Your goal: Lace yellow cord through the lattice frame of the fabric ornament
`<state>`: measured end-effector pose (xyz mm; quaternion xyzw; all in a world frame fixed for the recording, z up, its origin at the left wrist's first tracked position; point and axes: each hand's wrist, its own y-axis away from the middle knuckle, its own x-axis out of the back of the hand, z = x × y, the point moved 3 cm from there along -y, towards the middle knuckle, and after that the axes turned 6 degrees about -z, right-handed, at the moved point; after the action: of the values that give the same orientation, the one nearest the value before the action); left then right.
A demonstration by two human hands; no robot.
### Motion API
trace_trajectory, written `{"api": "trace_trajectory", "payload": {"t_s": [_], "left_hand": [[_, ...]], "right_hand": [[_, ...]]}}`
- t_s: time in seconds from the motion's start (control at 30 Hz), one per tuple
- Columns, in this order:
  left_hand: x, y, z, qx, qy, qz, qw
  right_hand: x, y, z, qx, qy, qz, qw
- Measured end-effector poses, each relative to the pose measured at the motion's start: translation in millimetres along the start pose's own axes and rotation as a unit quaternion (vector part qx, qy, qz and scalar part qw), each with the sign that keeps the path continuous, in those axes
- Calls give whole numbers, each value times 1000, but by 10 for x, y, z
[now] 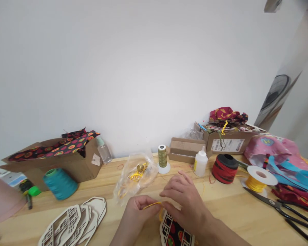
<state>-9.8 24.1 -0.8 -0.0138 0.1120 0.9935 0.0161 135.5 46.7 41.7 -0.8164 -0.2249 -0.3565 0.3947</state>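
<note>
My left hand and my right hand meet low in the middle of the wooden table. Both pinch a thin yellow cord stretched between them. The cord loops down at my right fingertips toward a small lattice-cut wooden piece backed with dark patterned fabric, lying just under my right hand. A clear plastic bag with gold fittings and yellow cord lies just beyond my left hand.
Teal thread cone and fabric-filled cardboard box at left; lattice wooden cutouts front left. Green-gold spool, glue bottle, red ribbon roll, yellow cord spool, scissors and pink bag at right.
</note>
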Motion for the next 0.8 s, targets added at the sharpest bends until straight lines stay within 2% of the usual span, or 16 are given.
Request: {"api": "trace_trajectory", "payload": {"t_s": [0.17, 0.37, 0.57, 0.8], "left_hand": [[14, -17, -32, 20, -13, 4, 1000], [7, -23, -43, 15, -25, -6, 1000], [-12, 2, -46, 11, -28, 4, 1000], [-42, 30, 29, 5, 12, 47, 999]], "right_hand": [[-48, 2, 12, -20, 40, -6, 999], [-92, 22, 37, -5, 36, 23, 999], [-118, 17, 55, -17, 27, 22, 999], [-22, 15, 6, 17, 23, 14, 1000]]}}
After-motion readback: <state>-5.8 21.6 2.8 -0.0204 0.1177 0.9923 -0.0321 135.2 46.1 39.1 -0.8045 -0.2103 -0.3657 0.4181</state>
